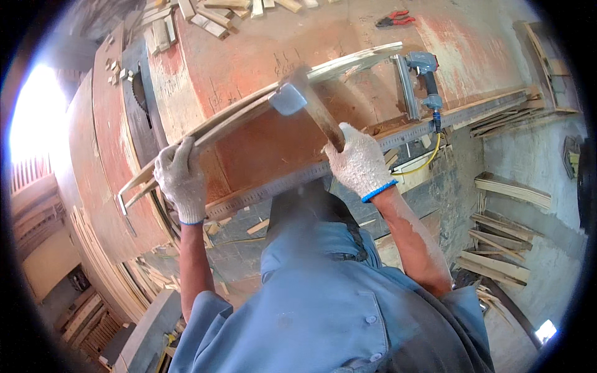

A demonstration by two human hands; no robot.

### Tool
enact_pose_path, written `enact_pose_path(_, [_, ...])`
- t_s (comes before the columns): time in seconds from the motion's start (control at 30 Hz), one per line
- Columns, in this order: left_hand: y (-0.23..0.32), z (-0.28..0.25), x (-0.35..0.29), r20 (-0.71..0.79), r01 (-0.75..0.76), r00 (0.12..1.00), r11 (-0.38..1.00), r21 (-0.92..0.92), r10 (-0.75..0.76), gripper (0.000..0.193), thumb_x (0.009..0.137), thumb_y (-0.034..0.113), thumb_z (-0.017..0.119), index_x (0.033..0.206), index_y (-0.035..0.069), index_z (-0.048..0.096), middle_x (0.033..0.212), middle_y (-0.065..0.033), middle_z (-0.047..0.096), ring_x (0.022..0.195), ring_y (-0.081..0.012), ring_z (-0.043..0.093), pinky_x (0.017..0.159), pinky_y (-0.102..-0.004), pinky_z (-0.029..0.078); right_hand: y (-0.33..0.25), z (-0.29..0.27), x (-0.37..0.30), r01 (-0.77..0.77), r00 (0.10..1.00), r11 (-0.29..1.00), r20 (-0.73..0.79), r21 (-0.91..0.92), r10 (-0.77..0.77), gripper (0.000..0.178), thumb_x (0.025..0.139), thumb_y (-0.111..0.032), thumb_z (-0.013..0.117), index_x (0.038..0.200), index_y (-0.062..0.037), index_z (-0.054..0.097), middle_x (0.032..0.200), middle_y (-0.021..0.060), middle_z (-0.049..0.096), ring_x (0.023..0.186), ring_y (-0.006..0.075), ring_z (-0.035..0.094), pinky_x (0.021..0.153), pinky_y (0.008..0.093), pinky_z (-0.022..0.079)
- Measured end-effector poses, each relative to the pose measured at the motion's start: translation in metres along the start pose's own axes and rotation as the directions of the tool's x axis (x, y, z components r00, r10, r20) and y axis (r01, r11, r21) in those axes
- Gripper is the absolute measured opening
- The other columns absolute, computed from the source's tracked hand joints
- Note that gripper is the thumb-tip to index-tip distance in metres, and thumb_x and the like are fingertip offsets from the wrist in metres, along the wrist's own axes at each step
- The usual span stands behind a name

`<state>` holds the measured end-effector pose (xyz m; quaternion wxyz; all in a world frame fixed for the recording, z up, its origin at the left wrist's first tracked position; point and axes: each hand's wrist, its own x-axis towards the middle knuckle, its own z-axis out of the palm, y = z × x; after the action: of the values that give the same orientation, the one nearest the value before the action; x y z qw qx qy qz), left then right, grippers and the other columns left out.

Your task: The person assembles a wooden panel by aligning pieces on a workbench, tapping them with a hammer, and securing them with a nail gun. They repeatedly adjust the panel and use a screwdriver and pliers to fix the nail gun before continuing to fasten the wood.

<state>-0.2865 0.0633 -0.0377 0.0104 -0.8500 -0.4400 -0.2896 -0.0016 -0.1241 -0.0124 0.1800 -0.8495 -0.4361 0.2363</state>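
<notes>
My left hand [182, 178], in a white knit glove, is closed around the left part of a long wooden frame [239, 113]. Narrow strips make up the frame, which lies at a slant over the workbench [267, 146]. In my gloved right hand [360, 163] is the wooden handle of a hammer [322, 118]. The hammer's metal head overlaps the frame's long strip near its middle; whether it touches the wood I cannot tell. To the right of the frame's far end stands a grey-blue nail gun [425, 79], with a yellow air hose [426, 163] below it.
Along the bench's near edge runs a long metal ruler [267, 192]. Red-handled pliers [396, 19] lie at the back, short wood pieces [208, 25] at the far left. A hand saw [139, 91] rests left of the frame. Wood strips [497, 252] are stacked on the right.
</notes>
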Motion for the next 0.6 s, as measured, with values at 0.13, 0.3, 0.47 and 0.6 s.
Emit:
enact_pose_path(0.13, [0.002,0.005,0.001,-0.03,0.001,1.0,1.0,0.009,0.0,0.019,0.089,0.014,0.077,0.107,0.014,0.079,0.097,-0.0063,0.07,0.094,-0.0292,0.066,0.088,-0.0447,0.049,-0.009,0.016,-0.001,-0.074,0.996,0.997,-0.045,-0.031,0.073,0.029,0.091,-0.026,0.072,0.1,-0.0013,0.063,0.088,0.0284,0.069,0.089,0.0496,0.067,0.078,0.0547,0.054])
enact_pose_path(0.3, [-0.004,0.013,0.01,-0.025,0.009,1.0,1.0,0.02,-0.008,0.018,0.09,0.017,0.076,0.108,0.016,0.077,0.104,-0.0058,0.073,0.102,-0.0294,0.067,0.094,-0.0448,0.047,-0.025,0.041,0.01,-0.12,0.979,0.988,-0.156,0.094,0.133,0.032,0.089,-0.029,0.074,0.098,0.0,0.064,0.084,0.0287,0.068,0.087,0.0503,0.067,0.076,0.0559,0.054])
enact_pose_path(0.47, [-0.007,0.018,0.024,-0.006,0.02,1.0,0.999,-0.031,-0.02,0.015,0.092,0.018,0.073,0.107,0.017,0.076,0.106,-0.0052,0.074,0.102,-0.0285,0.068,0.093,-0.0446,0.047,-0.049,0.07,0.022,-0.25,0.945,0.963,-0.19,0.106,0.266,0.038,0.089,-0.033,0.073,0.1,0.0031,0.067,0.085,0.0303,0.069,0.087,0.0499,0.068,0.076,0.0556,0.054])
enact_pose_path(0.6, [-0.011,0.019,0.031,0.003,-0.004,1.0,1.0,-0.028,0.004,0.016,0.092,0.017,0.072,0.107,0.016,0.075,0.105,-0.0057,0.073,0.098,-0.0286,0.068,0.091,-0.0444,0.047,-0.059,0.094,0.03,-0.208,0.959,0.978,-0.194,0.005,0.205,0.042,0.09,-0.035,0.071,0.106,0.0044,0.068,0.091,0.032,0.07,0.09,0.05,0.069,0.079,0.0558,0.055])
